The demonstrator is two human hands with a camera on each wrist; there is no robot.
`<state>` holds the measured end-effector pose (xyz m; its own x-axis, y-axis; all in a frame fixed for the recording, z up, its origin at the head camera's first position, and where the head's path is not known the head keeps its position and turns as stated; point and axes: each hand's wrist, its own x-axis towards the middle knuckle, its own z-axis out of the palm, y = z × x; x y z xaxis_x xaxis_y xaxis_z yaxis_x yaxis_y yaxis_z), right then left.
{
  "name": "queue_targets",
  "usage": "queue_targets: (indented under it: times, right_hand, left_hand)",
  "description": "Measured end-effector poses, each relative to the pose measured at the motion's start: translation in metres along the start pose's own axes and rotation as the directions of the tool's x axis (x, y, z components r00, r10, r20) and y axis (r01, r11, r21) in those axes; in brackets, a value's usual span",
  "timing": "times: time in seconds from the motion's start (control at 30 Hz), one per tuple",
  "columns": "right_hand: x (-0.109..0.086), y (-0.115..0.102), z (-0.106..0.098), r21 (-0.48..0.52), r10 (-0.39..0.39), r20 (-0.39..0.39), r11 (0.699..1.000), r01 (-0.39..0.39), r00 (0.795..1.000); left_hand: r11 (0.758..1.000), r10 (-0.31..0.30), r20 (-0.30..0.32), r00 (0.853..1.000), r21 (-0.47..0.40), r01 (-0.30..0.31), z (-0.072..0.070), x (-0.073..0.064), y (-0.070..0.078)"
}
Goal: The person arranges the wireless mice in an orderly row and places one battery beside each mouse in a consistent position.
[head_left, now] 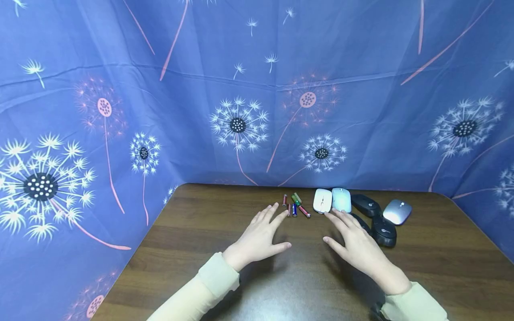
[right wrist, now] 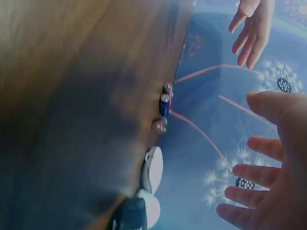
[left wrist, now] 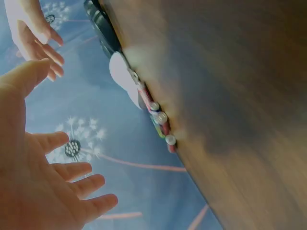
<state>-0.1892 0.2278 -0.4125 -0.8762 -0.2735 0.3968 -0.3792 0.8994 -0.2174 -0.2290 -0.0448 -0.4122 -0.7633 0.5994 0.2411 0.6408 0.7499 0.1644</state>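
My left hand (head_left: pixel 257 238) hovers over the brown table with fingers spread and nothing held. Just beyond its fingertips lies a loose group of batteries: red ones (head_left: pixel 304 211), a blue one (head_left: pixel 294 210) and green ones (head_left: pixel 296 199). My right hand (head_left: pixel 357 245), also spread and holding nothing, is above the table near the computer mice. Close to its fingertips are a white mouse (head_left: pixel 322 200) and a pale blue mouse (head_left: pixel 341 199). Black mice (head_left: pixel 384 231) lie beside and partly behind this hand, with a silver-grey mouse (head_left: pixel 397 211) farther right.
The wooden table (head_left: pixel 180 249) ends at a blue dandelion-print cloth (head_left: pixel 192 147), which hangs behind it and along both sides. In the left wrist view, the batteries (left wrist: pixel 162 117) line up near the table's far edge.
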Motion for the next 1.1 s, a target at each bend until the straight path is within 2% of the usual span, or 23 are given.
queue_targets:
  times: [0.2, 0.5, 0.73, 0.9, 1.1]
  right_hand:
    - [0.005, 0.017, -0.013, -0.01, 0.026, 0.013, 1.0, -0.026, 1.0]
    - [0.005, 0.052, -0.022, -0.024, 0.056, 0.028, 0.998, -0.056, 0.998]
    - [0.003, 0.078, -0.023, -0.035, 0.079, 0.013, 0.996, -0.079, 0.997]
    - [0.0, 0.097, -0.021, -0.047, 0.122, 0.039, 0.992, -0.12, 0.992]
    - [-0.002, 0.115, -0.015, -0.059, 0.163, 0.055, 0.985, -0.16, 0.985]
  left_hand:
    - [0.998, 0.045, 0.027, 0.999, 0.031, -0.046, 0.004, 0.023, 0.016]
    - [0.994, 0.079, 0.072, 0.994, 0.07, -0.084, 0.02, 0.06, 0.047]
    - [0.991, 0.101, 0.093, 0.99, 0.083, -0.109, 0.033, 0.088, 0.067]
    - [0.986, 0.107, 0.098, 0.989, 0.121, -0.119, 0.044, 0.107, 0.079]
    - [0.978, 0.106, 0.139, 0.985, 0.162, -0.128, 0.058, 0.123, 0.098]
